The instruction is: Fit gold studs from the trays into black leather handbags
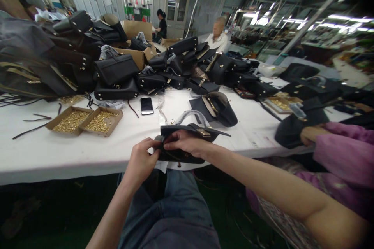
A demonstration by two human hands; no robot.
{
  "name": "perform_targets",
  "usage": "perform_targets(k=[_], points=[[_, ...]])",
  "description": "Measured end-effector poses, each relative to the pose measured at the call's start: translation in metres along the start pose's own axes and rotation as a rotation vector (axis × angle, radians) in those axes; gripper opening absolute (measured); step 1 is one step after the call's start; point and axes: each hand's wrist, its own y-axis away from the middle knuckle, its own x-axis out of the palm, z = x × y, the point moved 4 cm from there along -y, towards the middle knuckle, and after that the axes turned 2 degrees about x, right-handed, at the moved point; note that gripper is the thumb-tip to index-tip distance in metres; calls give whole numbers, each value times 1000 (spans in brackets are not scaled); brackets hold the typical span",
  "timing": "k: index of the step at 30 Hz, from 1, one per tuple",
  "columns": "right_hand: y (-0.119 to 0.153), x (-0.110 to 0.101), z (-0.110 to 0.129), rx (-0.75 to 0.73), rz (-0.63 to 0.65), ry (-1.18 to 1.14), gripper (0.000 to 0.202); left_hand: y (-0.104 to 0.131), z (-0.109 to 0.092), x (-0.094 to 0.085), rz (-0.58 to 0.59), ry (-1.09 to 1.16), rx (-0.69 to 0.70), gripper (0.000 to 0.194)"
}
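A black handbag (187, 156) lies at the table's front edge, its wrapped handle pointing away from me. My left hand (144, 157) pinches the bag's left end, thumb and fingers pressed together. Right beside it, my right hand (182, 142) reaches over the bag and grips the same left end from the inner side. The small part between my fingertips is too small to make out. A gold clasp (204, 133) shows on the bag near my right wrist. Just behind stands another black bag (216, 108), its flap open.
Two cardboard trays (115, 126) of small gold pieces sit at the left, near a phone (147, 106). Black bags (117, 70) are piled along the back. At the right, a person in pink sleeves (341, 155) handles a black bag (304, 118).
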Motion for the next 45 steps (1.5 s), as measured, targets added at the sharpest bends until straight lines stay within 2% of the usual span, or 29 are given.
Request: perform_targets(k=[4, 8, 15, 18, 22, 26, 30, 37, 45], points=[[3, 4, 7, -9, 32, -45, 38, 0, 4, -4, -32, 32, -94, 28], [1, 8, 7, -13, 124, -71, 42, 0, 8, -5, -26, 99, -160, 27], [6, 3, 10, -69, 192, 166, 31, -2, 4, -4, -7, 109, -223, 26], [9, 3, 14, -137, 131, 228, 29, -3, 6, -4, 43, 187, -283, 28], [10, 5, 10, -137, 37, 205, 28, -4, 2, -2, 133, 213, -244, 33], [7, 6, 8, -184, 22, 174, 25, -9, -4, 3, 51, 26, -155, 35], [5, 2, 9, -165, 24, 206, 25, -14, 0, 12, -12, -41, -162, 37], [6, 0, 10, -183, -6, 247, 23, -15, 17, 17, -10, 68, -226, 38], [7, 7, 9, -267, -75, 271, 11, -20, 31, 27, 78, 350, -414, 34]])
